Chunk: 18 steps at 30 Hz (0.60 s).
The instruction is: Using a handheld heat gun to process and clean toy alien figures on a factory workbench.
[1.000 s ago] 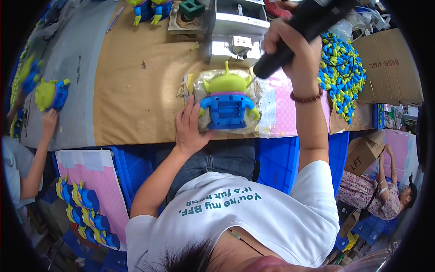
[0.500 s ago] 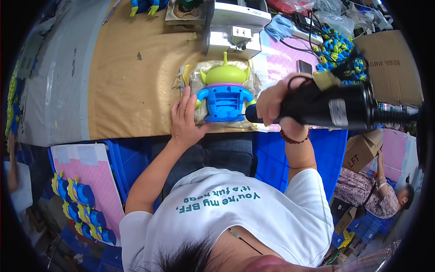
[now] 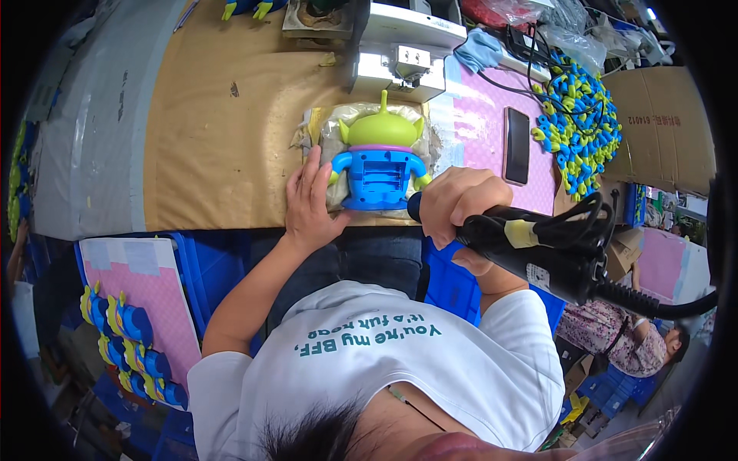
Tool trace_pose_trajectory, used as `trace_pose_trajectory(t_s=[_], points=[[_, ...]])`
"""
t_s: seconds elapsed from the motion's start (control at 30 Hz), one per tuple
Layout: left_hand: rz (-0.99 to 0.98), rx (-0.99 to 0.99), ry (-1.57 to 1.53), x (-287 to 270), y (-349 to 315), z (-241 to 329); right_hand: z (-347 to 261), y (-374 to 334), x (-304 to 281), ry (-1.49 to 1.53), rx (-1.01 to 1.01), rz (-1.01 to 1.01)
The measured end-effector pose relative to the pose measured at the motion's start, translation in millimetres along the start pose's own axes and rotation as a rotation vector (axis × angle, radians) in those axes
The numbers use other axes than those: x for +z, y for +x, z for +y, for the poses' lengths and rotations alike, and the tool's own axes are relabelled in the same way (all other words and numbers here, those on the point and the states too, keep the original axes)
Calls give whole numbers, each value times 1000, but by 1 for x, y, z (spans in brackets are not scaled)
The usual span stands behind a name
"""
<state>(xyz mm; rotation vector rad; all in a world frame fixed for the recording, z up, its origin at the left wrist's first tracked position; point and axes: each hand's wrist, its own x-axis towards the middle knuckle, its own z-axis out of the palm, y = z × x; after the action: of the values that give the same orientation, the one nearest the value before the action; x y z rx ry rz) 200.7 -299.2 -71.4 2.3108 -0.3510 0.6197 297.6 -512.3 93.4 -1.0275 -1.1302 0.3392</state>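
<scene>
A toy figure [image 3: 377,170] with a green head, one antenna and a blue body lies on a plastic-covered pad [image 3: 332,127]. An open battery compartment shows in its body. My left hand [image 3: 311,203] is open, fingers stretched out along the pad's left side, close to the toy's left-hand arm. In my right hand [image 3: 465,206] is a black corded electric screwdriver [image 3: 503,250]. It lies nearly level, its front end at the lower right of the toy. My fingers hide part of its front; whether the tip touches the toy, I cannot tell.
A white machine [image 3: 396,73] stands behind the pad. To the right are a phone [image 3: 516,146], a heap of blue and green parts [image 3: 580,131] and a cardboard box [image 3: 665,127]. Several toy bodies sit on a pink board [image 3: 154,292] at left. Another person [image 3: 615,338] sits far right.
My right hand has come slightly nearer me, and the screwdriver's rear end has swung down toward me, uncovering the phone and more of the parts heap. My left hand stays beside the toy.
</scene>
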Motion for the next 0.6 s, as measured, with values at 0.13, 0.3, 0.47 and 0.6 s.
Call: trace_pose_trajectory(t_s=[0.13, 0.3, 0.47, 0.6], points=[[4, -7, -11, -1, 2, 1, -2, -1, 1, -61, 33, 41], [7, -4, -9, 0, 1, 0, -11, 17, -7, 60, 84, 138], [-15, -22, -23, -1, 1, 1, -9, 78, -50, -243, 48, 593], [-7, -20, -11, -1, -3, -3, 39, 105, -63, -189, 57, 821]])
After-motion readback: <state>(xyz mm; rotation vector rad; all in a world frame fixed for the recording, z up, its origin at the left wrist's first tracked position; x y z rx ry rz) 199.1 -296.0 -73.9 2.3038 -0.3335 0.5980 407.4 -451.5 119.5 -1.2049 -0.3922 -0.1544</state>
